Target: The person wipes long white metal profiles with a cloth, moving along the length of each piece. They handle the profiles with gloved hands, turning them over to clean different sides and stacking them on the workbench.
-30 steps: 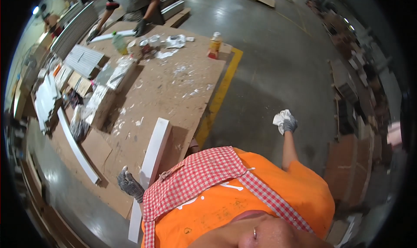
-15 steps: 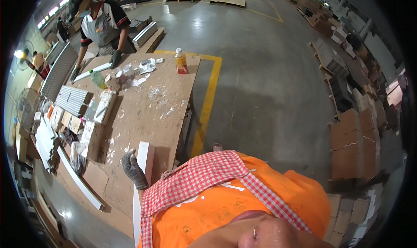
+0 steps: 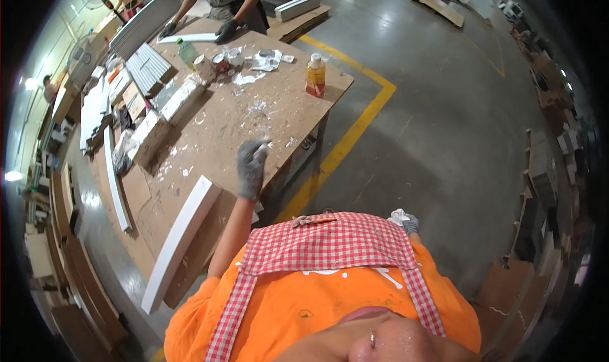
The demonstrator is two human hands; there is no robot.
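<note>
My left hand (image 3: 251,170), in a grey work glove, is raised over the near right part of the brown worktable (image 3: 238,137). Its fingers are curled together, with a whitish spot at the tips; I cannot make out whether that is a small object or paint. To its left lies a long white bar (image 3: 181,238), resting on the table and untouched. My right hand (image 3: 412,224), also grey-gloved, is low beside the apron on the right, closed on a crumpled white cloth (image 3: 399,217); most of that hand is hidden.
A bottle with orange liquid (image 3: 315,77) stands near the table's far right corner. Paint cups (image 3: 220,63) and a green bottle (image 3: 186,52) are farther left, near white-stained blocks (image 3: 150,135). Across the table, a co-worker's gloved hands (image 3: 226,31) touch another white strip (image 3: 188,38).
My view has turned, so the table shows farther right. My left hand has left the white bar's side and moved forward and right. My right hand with the cloth has come into view.
</note>
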